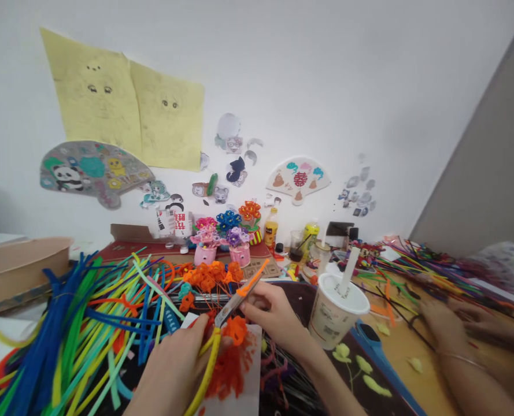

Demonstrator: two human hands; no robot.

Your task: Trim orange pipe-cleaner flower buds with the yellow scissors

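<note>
My left hand (176,364) is closed round the yellow handles of a pair of scissors (233,305), low in the middle. The grey blades point up and right, meeting a thin orange pipe cleaner (254,278). My right hand (274,312) pinches that pipe cleaner from the right, just behind the blades. Below the blades sits an orange pipe-cleaner flower (237,329), with fuzzy orange scraps on a white card (250,393).
A heap of blue, green and yellow pipe cleaners (78,329) fills the left. Finished orange flowers (209,276) and pink flower pots (205,253) stand behind. A paper cup with a straw (335,315) is at right. Another person's hand (443,323) rests further right.
</note>
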